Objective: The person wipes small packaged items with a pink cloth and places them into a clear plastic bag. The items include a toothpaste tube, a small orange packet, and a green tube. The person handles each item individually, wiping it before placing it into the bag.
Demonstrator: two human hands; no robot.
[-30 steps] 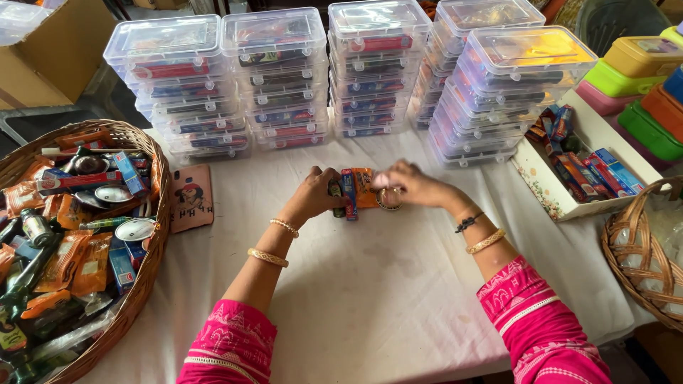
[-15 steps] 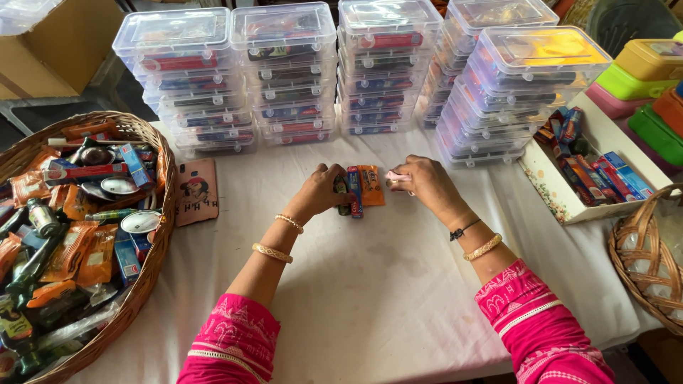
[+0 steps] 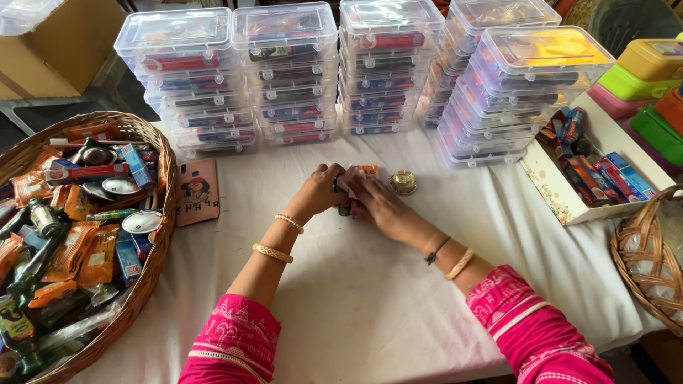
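Your left hand (image 3: 321, 193) and right hand (image 3: 370, 199) press together, pinching a bundle of small colourful packets (image 3: 353, 186) over the white-clothed surface (image 3: 370, 299), keeping them gathered beside a small round golden tin (image 3: 403, 183).

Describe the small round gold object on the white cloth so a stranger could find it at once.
Start at the stacked clear boxes behind the white tablecloth. Just in front, right of the joined hands, sits the small round gold object: the only shiny round thing there, standing alone on bare cloth.

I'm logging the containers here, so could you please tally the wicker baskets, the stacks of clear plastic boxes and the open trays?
Wicker baskets: 2
Stacks of clear plastic boxes: 5
Open tray: 1
Total: 8
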